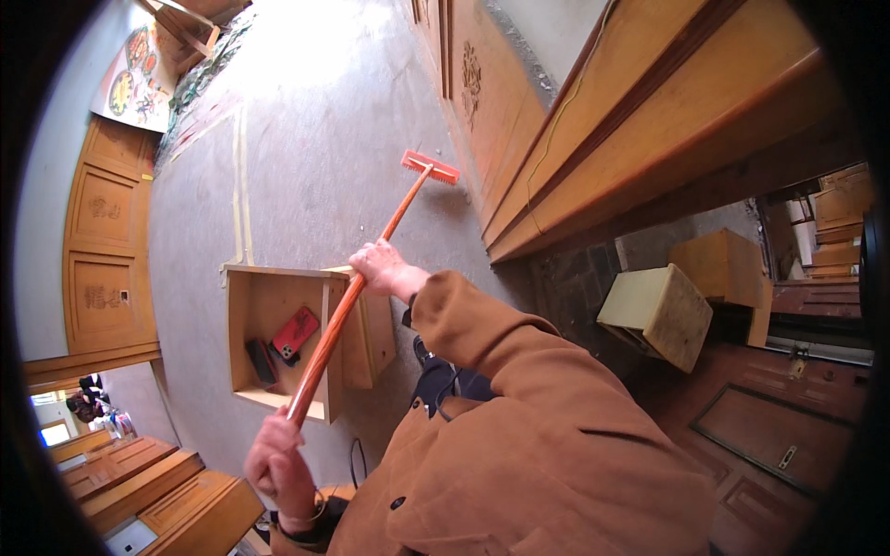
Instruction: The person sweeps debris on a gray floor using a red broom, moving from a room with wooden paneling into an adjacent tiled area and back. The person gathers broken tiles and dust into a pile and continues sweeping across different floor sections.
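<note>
Both my hands grip the long wooden handle (327, 337) of a floor brush. My left hand (278, 455), with a bracelet at its wrist, is closed around the handle's near end. Farther along, my right hand (381, 267) wraps the handle about midway. The red bristled brush head (431, 167) is at the far end over the grey floor; a shadow lies beside it, and I cannot tell whether it touches. Below the handle stands an open wooden box (278, 278), possibly a drawer, holding a red-cased phone (295, 333) and a dark flat object (261, 361).
Wooden cabinet panels (500, 104) run along the right, with a thin yellow cord (556, 125) hanging over them. Wooden doors (111, 236) stand at the left. Box-like furniture (653, 313) lies at the right. Stacked wooden furniture (174, 493) is at lower left. Tape lines (240, 181) mark the floor.
</note>
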Tool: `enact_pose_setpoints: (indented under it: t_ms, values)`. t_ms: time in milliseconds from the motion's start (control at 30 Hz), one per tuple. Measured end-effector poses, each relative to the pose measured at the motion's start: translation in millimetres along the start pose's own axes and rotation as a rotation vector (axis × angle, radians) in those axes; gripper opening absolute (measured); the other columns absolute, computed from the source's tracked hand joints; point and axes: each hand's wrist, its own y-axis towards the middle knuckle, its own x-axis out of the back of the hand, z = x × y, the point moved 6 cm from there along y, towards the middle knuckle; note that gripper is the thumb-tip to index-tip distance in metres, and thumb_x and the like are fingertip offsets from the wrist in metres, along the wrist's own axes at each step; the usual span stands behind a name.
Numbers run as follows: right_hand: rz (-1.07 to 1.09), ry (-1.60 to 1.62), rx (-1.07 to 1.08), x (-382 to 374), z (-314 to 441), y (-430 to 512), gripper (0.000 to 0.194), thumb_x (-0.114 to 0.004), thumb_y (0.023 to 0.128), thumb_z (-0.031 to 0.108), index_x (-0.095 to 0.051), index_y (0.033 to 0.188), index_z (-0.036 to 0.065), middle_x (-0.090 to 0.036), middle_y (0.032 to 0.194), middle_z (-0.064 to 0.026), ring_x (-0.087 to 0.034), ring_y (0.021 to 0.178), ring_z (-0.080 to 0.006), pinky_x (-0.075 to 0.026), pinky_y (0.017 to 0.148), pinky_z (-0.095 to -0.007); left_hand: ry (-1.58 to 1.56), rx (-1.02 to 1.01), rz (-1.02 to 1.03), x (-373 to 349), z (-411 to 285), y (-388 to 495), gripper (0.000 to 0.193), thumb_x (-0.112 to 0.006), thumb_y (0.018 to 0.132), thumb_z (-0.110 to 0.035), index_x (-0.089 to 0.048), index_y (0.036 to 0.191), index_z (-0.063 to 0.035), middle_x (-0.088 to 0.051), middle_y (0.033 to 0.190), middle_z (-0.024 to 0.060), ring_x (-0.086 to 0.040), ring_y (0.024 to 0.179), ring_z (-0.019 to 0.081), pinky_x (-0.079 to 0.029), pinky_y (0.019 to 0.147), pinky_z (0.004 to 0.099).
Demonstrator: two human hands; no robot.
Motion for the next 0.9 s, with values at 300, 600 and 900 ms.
enact_pose_setpoints:
  t_ms: [300, 600, 900]
  values:
    - [0.100, 0.178, 0.072, 11, 55, -35, 0.010, -0.063, 0.067, 0.020, -0.066, 0.068, 0.011, -0.065, 0.071, -0.0119, -0.065, 0.075, -0.0306, -0.051, 0.069, -0.0401, 0.021, 0.056, 0.239, -2, -23, 4, 0.026, -0.050, 0.082, -0.005, -0.038, 0.059, -0.0093, -0.044, 0.056, 0.0019, -0.051, 0.062, 0.0197, -0.040, 0.090, 0.0486]
    - [-0.078, 0.107, 0.108, 20, 28, -9, 0.011, -0.067, 0.067, 0.025, -0.064, 0.068, 0.014, -0.065, 0.074, -0.0085, -0.064, 0.080, -0.0258, -0.046, 0.081, -0.0372, 0.210, -0.040, 0.412, -43, -9, 6, 0.025, -0.056, 0.082, -0.010, -0.044, 0.062, -0.0045, -0.049, 0.063, 0.0058, -0.056, 0.071, 0.0249, -0.039, 0.095, 0.0495]
    - [-0.004, 0.237, 0.132, 17, 47, -42, 0.010, -0.065, 0.065, 0.022, -0.061, 0.065, 0.013, -0.064, 0.071, -0.0103, -0.064, 0.079, -0.0261, -0.046, 0.081, -0.0376, -0.009, -0.029, 0.298, -25, -39, 9, 0.024, -0.053, 0.077, -0.007, -0.042, 0.056, -0.0070, -0.047, 0.056, 0.0027, -0.054, 0.060, 0.0217, -0.039, 0.095, 0.0513]
